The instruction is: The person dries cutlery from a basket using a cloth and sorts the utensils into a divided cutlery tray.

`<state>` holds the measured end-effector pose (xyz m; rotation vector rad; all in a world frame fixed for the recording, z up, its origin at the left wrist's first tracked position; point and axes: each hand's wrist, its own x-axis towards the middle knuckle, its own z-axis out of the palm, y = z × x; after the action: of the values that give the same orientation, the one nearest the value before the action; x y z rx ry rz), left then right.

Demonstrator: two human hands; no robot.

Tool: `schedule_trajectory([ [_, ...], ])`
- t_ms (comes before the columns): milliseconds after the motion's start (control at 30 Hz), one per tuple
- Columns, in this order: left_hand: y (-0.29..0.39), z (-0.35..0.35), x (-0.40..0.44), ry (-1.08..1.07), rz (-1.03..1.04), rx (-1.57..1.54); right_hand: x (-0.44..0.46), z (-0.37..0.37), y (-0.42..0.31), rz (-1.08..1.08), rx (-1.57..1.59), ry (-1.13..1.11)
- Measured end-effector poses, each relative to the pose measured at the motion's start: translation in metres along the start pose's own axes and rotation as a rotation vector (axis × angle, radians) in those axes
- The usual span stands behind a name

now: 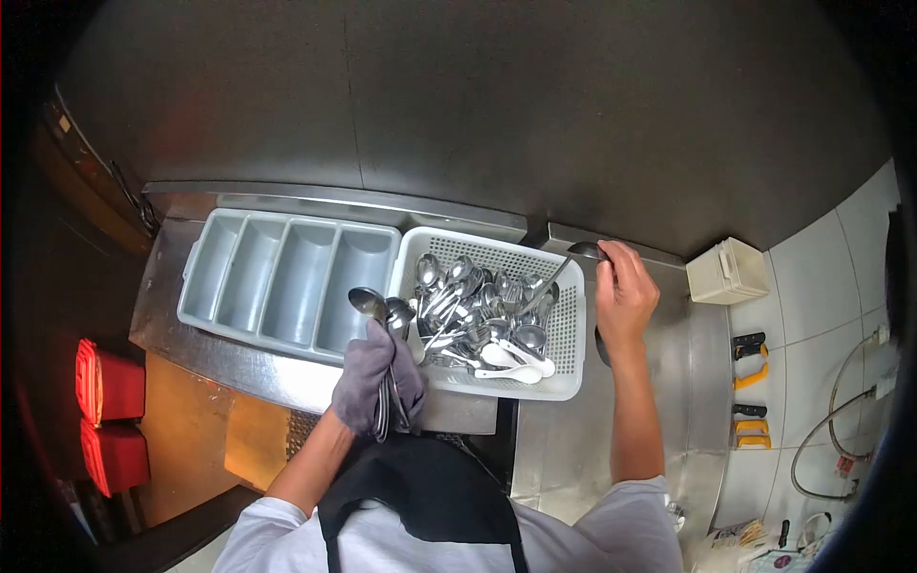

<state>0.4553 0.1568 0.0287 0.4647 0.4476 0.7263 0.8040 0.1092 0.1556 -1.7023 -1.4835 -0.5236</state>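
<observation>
My left hand (375, 377), wrapped in a grey cloth (361, 387), grips several metal spoons (368, 303), their bowls pointing up near the grey divided tray (191, 310). Over the right rim of a white perforated basket (576, 353), my right hand (628, 291) pinches the bowl end of a metal spoon (586, 250), whose handle slants down to the left over the basket. Inside the basket lies a heap of metal spoons and forks (468, 306), with white spoons (509, 374) at its front. All four visible compartments of the tray hold nothing.
A cream container (728, 271) stands at the back right of the steel counter (564, 435). Knives with black and yellow handles (751, 377) hang on the tiled wall at right. Two red containers (110, 382) are at the far left. A steel ledge (334, 202) runs behind the tray.
</observation>
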Motion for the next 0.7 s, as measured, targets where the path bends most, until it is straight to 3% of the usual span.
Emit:
schedule_trajectory([
  [33,-0.002,-0.003,0.007,-0.046,0.007,-0.026,-0.004,0.000,-0.008,0.087,0.095,0.028],
  [67,0.000,-0.004,0.009,0.145,0.030,0.407,-0.009,0.003,-0.016,0.122,0.192,0.066],
  [200,-0.025,-0.033,0.030,0.015,0.242,0.940,-0.034,0.023,-0.059,0.330,0.528,-0.011],
  [267,-0.038,-0.023,0.039,0.026,0.318,1.078,-0.051,0.046,-0.070,0.312,0.574,-0.066],
  [400,-0.036,-0.021,0.051,-0.270,0.671,1.717,-0.073,0.079,-0.096,0.180,0.451,-0.114],
  [467,-0.039,0.016,0.048,0.342,-0.019,0.976,-0.086,0.093,-0.103,0.124,0.350,-0.084],
  [567,-0.059,-0.037,0.043,0.407,-0.139,0.937,-0.116,0.121,-0.115,0.302,0.529,-0.099],
  [600,-0.061,-0.049,0.030,0.237,0.138,1.260,-0.119,0.121,-0.119,0.264,0.526,-0.067],
  [700,-0.043,-0.004,0.005,0.167,0.261,1.286,-0.124,0.111,-0.132,0.386,0.673,-0.002],
])
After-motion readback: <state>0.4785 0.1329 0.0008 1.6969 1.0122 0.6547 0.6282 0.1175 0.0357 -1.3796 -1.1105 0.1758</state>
